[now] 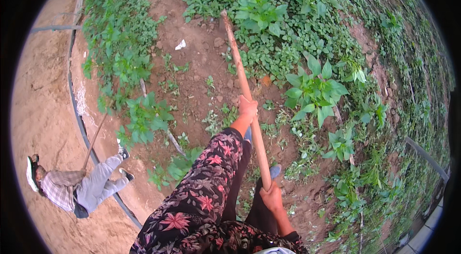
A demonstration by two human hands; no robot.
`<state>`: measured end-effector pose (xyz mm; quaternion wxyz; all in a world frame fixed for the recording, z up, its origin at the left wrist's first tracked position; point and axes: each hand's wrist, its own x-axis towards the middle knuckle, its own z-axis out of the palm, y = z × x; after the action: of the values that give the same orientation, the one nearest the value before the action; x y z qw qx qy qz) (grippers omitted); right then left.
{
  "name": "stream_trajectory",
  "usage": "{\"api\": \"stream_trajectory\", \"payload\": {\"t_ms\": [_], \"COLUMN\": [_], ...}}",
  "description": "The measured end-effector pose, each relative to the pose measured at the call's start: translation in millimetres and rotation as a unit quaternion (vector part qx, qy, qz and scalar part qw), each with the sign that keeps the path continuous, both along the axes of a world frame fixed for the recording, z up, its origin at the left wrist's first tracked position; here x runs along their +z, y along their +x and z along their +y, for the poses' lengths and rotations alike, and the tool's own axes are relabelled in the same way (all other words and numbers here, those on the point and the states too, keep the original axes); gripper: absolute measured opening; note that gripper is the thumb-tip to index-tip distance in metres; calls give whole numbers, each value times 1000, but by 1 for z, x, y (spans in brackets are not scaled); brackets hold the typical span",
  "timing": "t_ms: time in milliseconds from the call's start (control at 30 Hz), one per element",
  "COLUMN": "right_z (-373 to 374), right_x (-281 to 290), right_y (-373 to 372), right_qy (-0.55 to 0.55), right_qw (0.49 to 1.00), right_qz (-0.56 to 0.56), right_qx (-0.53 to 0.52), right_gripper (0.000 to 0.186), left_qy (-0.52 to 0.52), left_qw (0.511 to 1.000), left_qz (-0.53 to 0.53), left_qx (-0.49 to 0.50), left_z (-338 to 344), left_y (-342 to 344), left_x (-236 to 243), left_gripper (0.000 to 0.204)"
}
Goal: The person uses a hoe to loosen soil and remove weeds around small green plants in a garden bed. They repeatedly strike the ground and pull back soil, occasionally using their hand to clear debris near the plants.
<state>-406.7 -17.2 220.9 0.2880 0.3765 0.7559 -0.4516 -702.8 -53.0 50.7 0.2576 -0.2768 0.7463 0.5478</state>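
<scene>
Both your hands are wrapped around the long wooden handle of the hoe (260,146). Your left hand (248,109) grips it farther forward, and your right hand (272,195) clasps it near the back end, so 2 closed fists share the tool. The hoe slants across the strip of bare soil (192,69), its far end just beside the low weeds (283,59) and near a tall leafy plant (261,11). The blade is too hard to make out to tell whether it bites the ground.

You seem to be in the working stroke, with the hoe reached out along the edge where soil meets greenery. Judging from this, the next move calls for a firm hold with both hands, a steady pull toward you, and care that the blade stays off the tall plant's stem. Your 2 shoes lie close to the handle's line, so you would do well to stop the pull short of them. Another person (86,189) is well apart, on the left.
</scene>
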Motion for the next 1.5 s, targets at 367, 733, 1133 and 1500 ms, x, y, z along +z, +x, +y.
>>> {"api": "stream_trajectory", "payload": {"t_ms": [367, 733, 1133, 1500], "right_z": [33, 53, 30, 36], "right_x": [97, 142, 39, 145], "right_y": [214, 325, 199, 369], "right_qy": [-37, -26, -21, -30], "right_qw": [991, 976, 999, 971], "right_qz": [-104, -214, -41, -231], "right_qx": [-70, -19, 0, -61], "right_gripper": [36, 36, 39, 40], "left_qy": [-27, -25, 30, -76], "left_qw": [998, 989, 998, 965], "left_qz": [-55, -148, -50, -220], "left_qx": [-24, -7, -14, -122], "left_z": [30, 21, 16, 34], "left_y": [248, 404, 205, 436], "left_x": [55, 83, 2, 117], "left_gripper": [42, 46, 35, 52]}}
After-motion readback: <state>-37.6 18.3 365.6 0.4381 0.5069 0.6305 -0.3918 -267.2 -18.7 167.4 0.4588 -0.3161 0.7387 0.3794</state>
